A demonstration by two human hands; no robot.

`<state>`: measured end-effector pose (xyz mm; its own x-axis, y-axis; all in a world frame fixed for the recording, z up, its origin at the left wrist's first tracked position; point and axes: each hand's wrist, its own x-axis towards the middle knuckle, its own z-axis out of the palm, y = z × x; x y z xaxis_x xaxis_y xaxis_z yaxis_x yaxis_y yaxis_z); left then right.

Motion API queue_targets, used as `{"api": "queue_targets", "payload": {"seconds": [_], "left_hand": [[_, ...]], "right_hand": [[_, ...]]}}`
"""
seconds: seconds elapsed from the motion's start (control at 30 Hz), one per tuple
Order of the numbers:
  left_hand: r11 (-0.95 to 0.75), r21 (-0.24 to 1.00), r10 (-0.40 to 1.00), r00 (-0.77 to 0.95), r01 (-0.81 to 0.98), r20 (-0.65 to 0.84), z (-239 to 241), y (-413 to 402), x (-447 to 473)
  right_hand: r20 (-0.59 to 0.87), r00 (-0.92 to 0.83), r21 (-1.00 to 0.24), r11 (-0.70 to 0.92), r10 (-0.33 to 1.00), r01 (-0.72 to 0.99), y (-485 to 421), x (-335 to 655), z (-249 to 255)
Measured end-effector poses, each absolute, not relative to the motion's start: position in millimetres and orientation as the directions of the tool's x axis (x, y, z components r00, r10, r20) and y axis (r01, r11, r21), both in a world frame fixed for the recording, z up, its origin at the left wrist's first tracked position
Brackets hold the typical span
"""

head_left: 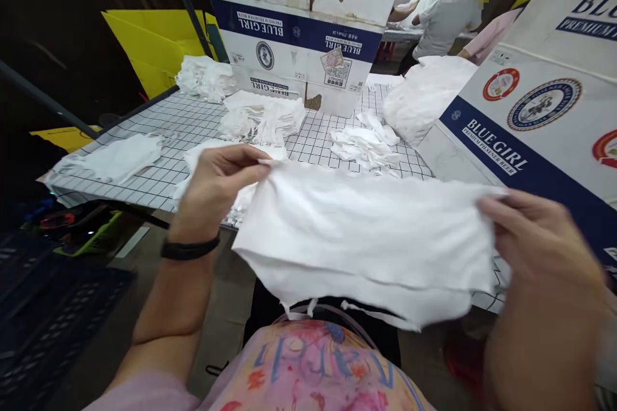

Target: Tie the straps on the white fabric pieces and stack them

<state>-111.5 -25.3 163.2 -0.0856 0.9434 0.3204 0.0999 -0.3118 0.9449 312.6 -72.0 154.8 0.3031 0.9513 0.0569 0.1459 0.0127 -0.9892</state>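
Note:
A white piece of cloth (pixel 366 237) is stretched between both of my hands, above the near edge of the gridded table (pixel 318 138). My left hand (pixel 214 189) pinches its upper left corner, a black band on the wrist. My right hand (pixel 535 250) grips the right edge, fingers closed on the fabric. Loose threads hang from the cloth's lower hem.
Several piles of white cloth pieces (pixel 263 119) lie on the table. A Blue Girl carton (pixel 299 32) stands at the back, another (pixel 535 122) at the right. A full white bag (pixel 424 96) sits between them. Another person (pixel 448 13) works behind. Dark crates (pixel 43 314) stand at lower left.

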Motion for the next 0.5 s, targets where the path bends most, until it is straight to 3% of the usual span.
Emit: {"api": "queue_targets", "payload": {"seconds": [0.1, 0.17, 0.33, 0.5], "left_hand": [[-0.103, 0.982, 0.994, -0.026, 0.158, 0.108, 96, 22, -105], [-0.016, 0.972, 0.999, -0.024, 0.234, 0.023, 58, 51, -98], [0.025, 0.772, 0.995, -0.089, 0.635, 0.041, 17, 110, -85], [0.030, 0.665, 0.996, -0.082, 0.746, 0.047, 13, 147, -76]], "right_hand": [[-0.150, 0.191, -0.977, -0.175, 0.970, 0.121, -12, 291, 95], [-0.205, 0.162, -0.958, -0.232, 0.965, 0.170, 17, 286, 58], [-0.072, 0.223, -0.870, -0.171, 0.972, 0.462, 66, 284, 11], [0.020, 0.265, -0.759, -0.158, 0.964, 0.631, 108, 273, 3]]}}
